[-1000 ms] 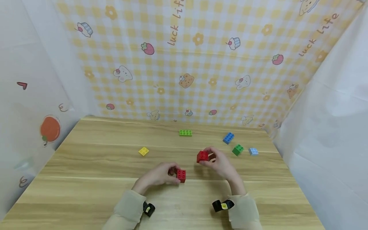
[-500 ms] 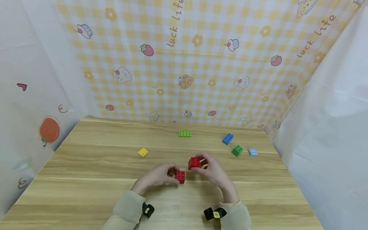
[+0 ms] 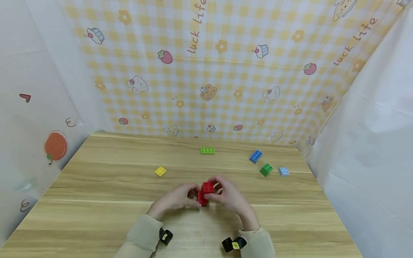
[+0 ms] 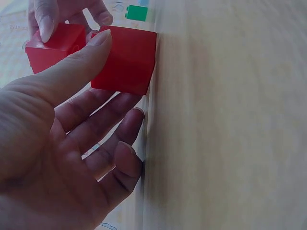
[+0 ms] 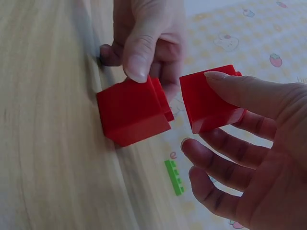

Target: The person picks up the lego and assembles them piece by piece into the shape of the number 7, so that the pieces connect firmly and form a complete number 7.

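Observation:
My left hand [image 3: 179,196] pinches a red block [image 3: 202,200] low at the table, thumb on one side and fingers on the other; the left wrist view shows this block [image 4: 125,60] close up. A second red block [image 3: 208,187] is pinched by my right hand [image 3: 229,196], just above and slightly right of the first. In the right wrist view a narrow gap separates the right hand's block [image 5: 206,98] from the studded side of the left hand's block [image 5: 132,110].
Beyond the hands on the wooden table [image 3: 113,179] lie a yellow block [image 3: 160,171], a light green block [image 3: 207,151], a blue block [image 3: 256,156], a green block [image 3: 266,170] and a light blue block [image 3: 284,171]. A checked cloth [image 3: 193,71] hangs behind the table.
My right hand has moved left and toward me with its red block, which now partly overlaps the other one in the head view. My left hand has stayed in place.

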Action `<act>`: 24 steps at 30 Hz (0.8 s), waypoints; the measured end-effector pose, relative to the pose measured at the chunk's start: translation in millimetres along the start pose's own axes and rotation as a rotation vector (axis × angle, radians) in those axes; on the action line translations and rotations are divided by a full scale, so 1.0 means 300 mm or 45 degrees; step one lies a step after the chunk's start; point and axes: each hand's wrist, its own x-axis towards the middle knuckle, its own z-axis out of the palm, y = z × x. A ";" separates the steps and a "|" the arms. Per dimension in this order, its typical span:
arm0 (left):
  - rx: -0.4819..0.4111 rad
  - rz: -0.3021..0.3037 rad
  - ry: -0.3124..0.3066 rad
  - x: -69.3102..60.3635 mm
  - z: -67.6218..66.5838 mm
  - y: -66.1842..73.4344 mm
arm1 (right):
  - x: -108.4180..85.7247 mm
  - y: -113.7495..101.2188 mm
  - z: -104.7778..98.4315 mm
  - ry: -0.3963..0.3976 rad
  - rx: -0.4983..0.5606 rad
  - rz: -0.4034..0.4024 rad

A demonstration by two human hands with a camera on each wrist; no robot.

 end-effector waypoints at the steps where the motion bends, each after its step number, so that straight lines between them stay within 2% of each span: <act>1: -0.001 0.002 0.001 -0.001 0.000 -0.001 | 0.001 0.000 0.006 -0.010 -0.004 -0.004; 13: 0.051 0.014 0.010 0.001 0.001 -0.002 | 0.005 -0.002 0.030 -0.060 0.002 -0.003; 24: 0.039 0.011 0.010 0.001 0.000 -0.002 | 0.011 0.000 0.035 -0.075 -0.006 0.023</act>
